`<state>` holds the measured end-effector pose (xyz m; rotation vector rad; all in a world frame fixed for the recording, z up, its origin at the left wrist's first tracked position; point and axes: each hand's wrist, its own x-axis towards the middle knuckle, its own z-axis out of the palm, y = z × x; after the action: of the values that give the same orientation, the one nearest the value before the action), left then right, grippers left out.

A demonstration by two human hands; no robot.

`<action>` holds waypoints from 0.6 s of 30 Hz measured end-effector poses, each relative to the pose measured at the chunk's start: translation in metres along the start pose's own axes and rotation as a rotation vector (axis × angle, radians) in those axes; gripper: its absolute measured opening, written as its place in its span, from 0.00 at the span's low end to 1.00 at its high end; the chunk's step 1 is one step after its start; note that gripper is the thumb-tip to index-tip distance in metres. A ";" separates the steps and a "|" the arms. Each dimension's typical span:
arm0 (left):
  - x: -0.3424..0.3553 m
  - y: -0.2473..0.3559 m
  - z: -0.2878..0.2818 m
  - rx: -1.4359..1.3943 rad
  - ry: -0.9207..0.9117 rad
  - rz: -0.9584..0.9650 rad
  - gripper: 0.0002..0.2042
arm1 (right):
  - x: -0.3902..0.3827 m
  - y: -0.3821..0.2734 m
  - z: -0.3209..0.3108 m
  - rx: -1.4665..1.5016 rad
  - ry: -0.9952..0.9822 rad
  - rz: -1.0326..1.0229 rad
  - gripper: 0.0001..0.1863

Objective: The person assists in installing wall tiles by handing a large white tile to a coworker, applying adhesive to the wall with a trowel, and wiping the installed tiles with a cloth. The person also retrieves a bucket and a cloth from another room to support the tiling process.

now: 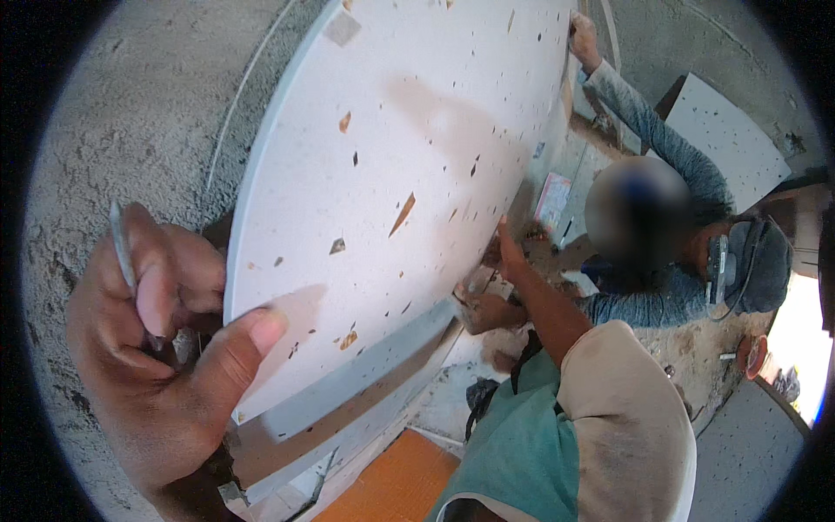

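Two hands on speckled slab [391, 191], left hand [165, 348] pinching nail [122, 248], right hand [509, 252] flat

Left hand [161, 348] grips left edge of large white speckled slab [391, 183], thumb pressed flat on face near lower left corner, thin grey metal tool [122, 252], perhaps a nail, pinched between fingers. Right hand [511, 252] flat against slab's right edge, arm in short sleeve. Slab tilted, leaning over grey concrete floor [130, 104]. Co-worker's hand [583, 35] holds slab's top right corner; grey long sleeve [661, 139] behind. Orange tile [391, 487] below slab's bottom edge.
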<state>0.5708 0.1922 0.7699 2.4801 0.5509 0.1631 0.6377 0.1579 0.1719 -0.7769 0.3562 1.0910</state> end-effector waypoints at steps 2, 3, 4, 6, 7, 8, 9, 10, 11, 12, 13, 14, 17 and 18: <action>0.004 0.000 -0.001 0.028 -0.022 0.032 0.20 | 0.008 0.001 -0.002 -0.016 0.121 0.059 0.48; 0.005 0.004 0.000 0.035 -0.030 0.039 0.20 | 0.010 0.002 -0.004 0.008 0.125 0.062 0.49; 0.002 0.007 0.000 0.029 -0.034 0.024 0.20 | 0.012 0.003 -0.005 0.022 0.132 0.059 0.49; 0.002 0.013 0.000 0.042 -0.032 0.033 0.20 | 0.013 0.004 -0.007 0.026 0.177 0.070 0.51; 0.003 0.013 0.000 0.059 -0.027 0.058 0.20 | 0.012 0.004 -0.007 0.014 0.215 0.080 0.51; 0.004 0.013 0.002 0.058 -0.011 0.071 0.20 | 0.012 0.002 -0.005 -0.025 0.274 0.076 0.52; 0.005 0.012 0.003 0.056 0.006 0.084 0.20 | 0.009 0.002 -0.004 0.007 0.217 0.087 0.53; 0.001 0.013 0.006 0.040 0.038 0.086 0.20 | 0.004 0.001 -0.004 0.011 0.174 0.082 0.54; 0.002 0.013 0.007 0.031 0.033 0.113 0.20 | 0.002 -0.001 -0.002 0.032 0.110 0.091 0.55; 0.003 0.014 0.008 0.038 0.062 0.114 0.20 | 0.000 -0.005 0.001 0.030 0.128 0.084 0.56; 0.004 0.015 0.008 0.049 0.055 0.137 0.20 | -0.003 -0.008 0.001 0.042 0.127 0.091 0.58; 0.005 0.014 0.008 0.062 0.042 0.161 0.20 | -0.005 -0.011 0.002 0.059 0.153 0.100 0.59; 0.008 0.016 0.008 0.036 0.039 0.167 0.20 | -0.008 -0.014 0.003 0.023 0.181 0.097 0.58; 0.008 0.016 0.008 0.045 0.037 0.172 0.20 | -0.008 -0.012 0.003 0.034 0.165 0.079 0.58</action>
<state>0.5853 0.1801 0.7724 2.5720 0.3595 0.2676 0.6449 0.1520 0.1833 -0.8306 0.5476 1.0947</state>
